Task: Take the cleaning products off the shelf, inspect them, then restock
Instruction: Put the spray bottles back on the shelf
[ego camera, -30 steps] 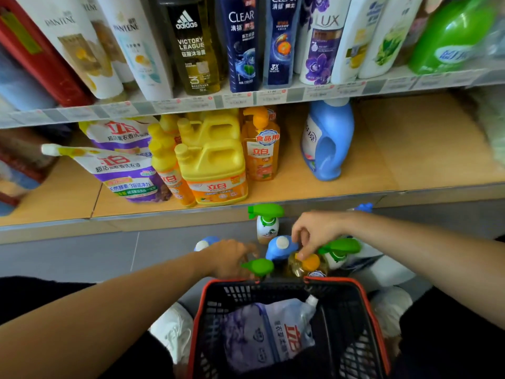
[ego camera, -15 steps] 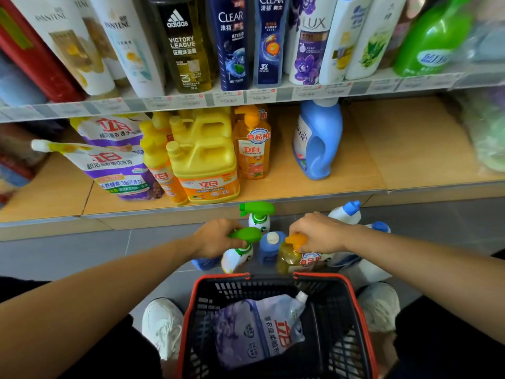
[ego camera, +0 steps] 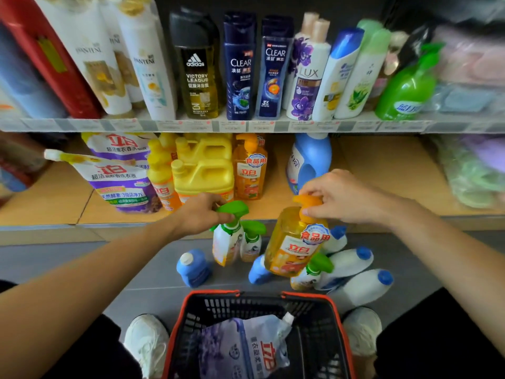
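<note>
My left hand (ego camera: 198, 214) grips the green trigger head of a white spray bottle (ego camera: 226, 243), lifted off the floor in front of the lower shelf (ego camera: 382, 170). My right hand (ego camera: 341, 196) pinches the orange pump top of an amber dish-soap bottle (ego camera: 293, 247), which hangs tilted above the floor. Below them on the grey floor stand a second green-topped spray bottle (ego camera: 251, 242), a small blue bottle (ego camera: 192, 266), another blue bottle (ego camera: 258, 272) and white bottles with blue caps (ego camera: 352, 262).
A red-rimmed black basket (ego camera: 334, 305) holding a refill pouch (ego camera: 246, 348) sits between my white shoes. The lower shelf carries yellow jugs (ego camera: 203, 173), an orange pump bottle (ego camera: 250, 170), purple pouches (ego camera: 120, 173) and a blue detergent bottle (ego camera: 310, 160). Shampoo bottles fill the upper shelf (ego camera: 246, 125).
Both hands have risen from the floor cluster toward the lower shelf, the left lifting the green spray bottle, the right lifting the amber soap bottle by its pump.
</note>
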`<action>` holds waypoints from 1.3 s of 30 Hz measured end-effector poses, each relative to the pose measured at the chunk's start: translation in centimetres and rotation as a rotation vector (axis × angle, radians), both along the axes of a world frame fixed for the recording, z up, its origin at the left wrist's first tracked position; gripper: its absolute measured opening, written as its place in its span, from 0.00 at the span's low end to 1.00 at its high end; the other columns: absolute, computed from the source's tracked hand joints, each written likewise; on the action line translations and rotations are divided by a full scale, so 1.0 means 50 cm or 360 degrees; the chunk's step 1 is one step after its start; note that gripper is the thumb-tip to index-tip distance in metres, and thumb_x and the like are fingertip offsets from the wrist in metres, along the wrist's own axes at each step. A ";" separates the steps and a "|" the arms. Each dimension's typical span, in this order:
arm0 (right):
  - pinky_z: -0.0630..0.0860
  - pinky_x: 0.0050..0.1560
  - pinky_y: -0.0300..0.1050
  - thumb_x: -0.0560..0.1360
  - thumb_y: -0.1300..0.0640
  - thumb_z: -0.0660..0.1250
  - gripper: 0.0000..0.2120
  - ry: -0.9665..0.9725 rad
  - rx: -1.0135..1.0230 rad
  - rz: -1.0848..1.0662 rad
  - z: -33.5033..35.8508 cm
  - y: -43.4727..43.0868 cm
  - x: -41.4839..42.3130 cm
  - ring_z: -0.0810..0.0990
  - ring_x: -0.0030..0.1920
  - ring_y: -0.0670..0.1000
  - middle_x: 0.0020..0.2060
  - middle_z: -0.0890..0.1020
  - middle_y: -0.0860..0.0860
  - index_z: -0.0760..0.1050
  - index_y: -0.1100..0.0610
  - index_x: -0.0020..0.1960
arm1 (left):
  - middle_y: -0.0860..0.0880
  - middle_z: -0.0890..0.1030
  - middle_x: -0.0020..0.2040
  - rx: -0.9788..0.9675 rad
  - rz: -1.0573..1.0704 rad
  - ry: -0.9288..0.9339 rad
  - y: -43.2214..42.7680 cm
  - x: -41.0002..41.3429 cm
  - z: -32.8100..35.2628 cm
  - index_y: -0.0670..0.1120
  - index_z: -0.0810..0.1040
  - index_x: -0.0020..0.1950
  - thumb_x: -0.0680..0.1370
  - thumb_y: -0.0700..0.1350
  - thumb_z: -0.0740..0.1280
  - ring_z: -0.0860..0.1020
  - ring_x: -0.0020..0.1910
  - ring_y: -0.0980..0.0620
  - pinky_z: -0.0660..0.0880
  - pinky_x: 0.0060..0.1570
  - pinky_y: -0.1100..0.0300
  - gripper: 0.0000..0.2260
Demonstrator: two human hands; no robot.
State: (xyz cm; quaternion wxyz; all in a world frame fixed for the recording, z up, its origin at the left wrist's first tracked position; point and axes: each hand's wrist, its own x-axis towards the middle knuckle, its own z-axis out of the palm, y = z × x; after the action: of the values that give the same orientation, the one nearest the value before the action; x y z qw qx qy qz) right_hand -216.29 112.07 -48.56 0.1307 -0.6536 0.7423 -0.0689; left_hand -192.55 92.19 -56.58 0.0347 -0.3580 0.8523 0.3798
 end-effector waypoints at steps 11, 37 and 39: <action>0.77 0.42 0.49 0.74 0.51 0.74 0.09 -0.0095 -0.0405 -0.0192 0.051 -0.092 -0.055 0.80 0.39 0.47 0.37 0.83 0.49 0.83 0.53 0.52 | 0.45 0.84 0.48 -0.0138 0.0247 0.0165 -0.020 0.023 0.075 0.46 0.82 0.56 0.75 0.55 0.74 0.81 0.47 0.47 0.81 0.50 0.42 0.16; 0.77 0.57 0.54 0.70 0.55 0.80 0.44 -0.1763 -0.0351 -0.1336 -0.280 -0.149 0.005 0.76 0.67 0.52 0.67 0.76 0.50 0.59 0.46 0.79 | 0.48 0.84 0.52 -0.0013 0.0368 0.0412 -0.050 0.067 0.011 0.45 0.81 0.58 0.76 0.50 0.74 0.81 0.49 0.53 0.79 0.44 0.59 0.14; 0.79 0.48 0.46 0.72 0.56 0.78 0.36 -0.1869 -0.0408 -0.1325 -0.304 -0.167 0.019 0.81 0.61 0.49 0.61 0.83 0.48 0.67 0.46 0.75 | 0.49 0.84 0.52 0.0006 0.0371 0.0410 -0.049 0.070 0.009 0.45 0.82 0.58 0.76 0.51 0.74 0.82 0.50 0.52 0.81 0.48 0.53 0.14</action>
State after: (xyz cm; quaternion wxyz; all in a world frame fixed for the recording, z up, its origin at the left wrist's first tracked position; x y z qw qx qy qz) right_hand -215.34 103.71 -63.75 0.3926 -0.1828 0.7230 -0.5383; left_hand -189.07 89.72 -56.10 -0.1185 -0.4027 0.8016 0.4257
